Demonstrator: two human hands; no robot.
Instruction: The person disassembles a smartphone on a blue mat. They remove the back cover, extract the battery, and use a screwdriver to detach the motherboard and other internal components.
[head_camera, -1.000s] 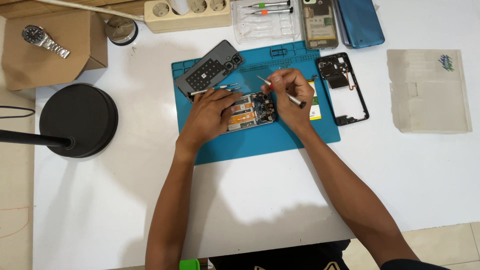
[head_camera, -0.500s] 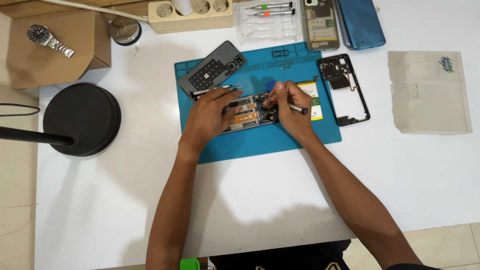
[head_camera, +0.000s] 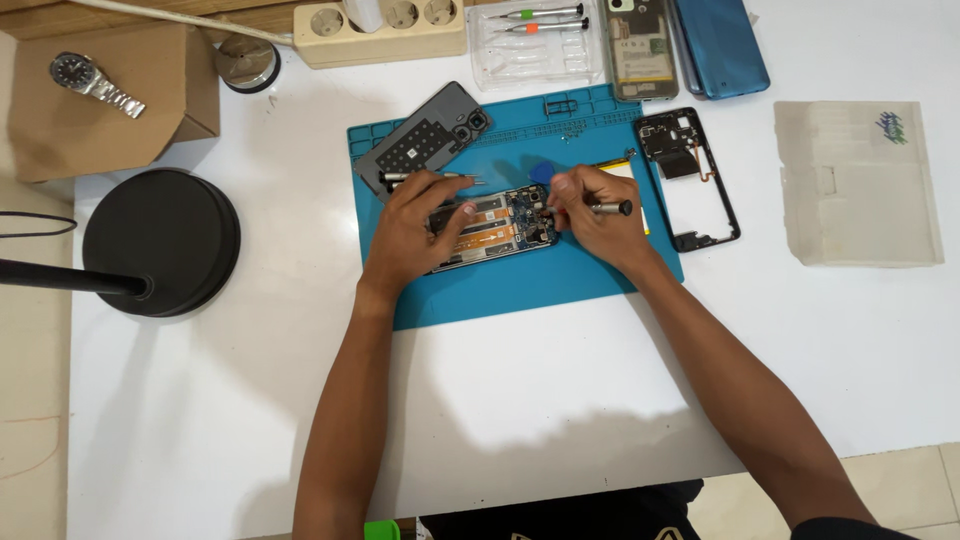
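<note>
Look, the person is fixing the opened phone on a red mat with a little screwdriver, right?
Not quite: the mat is blue, not red. The head view shows the right hand holding the little screwdriver over the opened phone.

The opened phone (head_camera: 497, 228) is lying flat on the blue mat, back cover off, so you can see the dark board, silver shields and orange flex strips inside. It sits at a slight angle, long side running left to right. The screwdriver (head_camera: 600, 208) is a slim silver one with a dark end, held nearly level, tip at the phone's right end.
</note>
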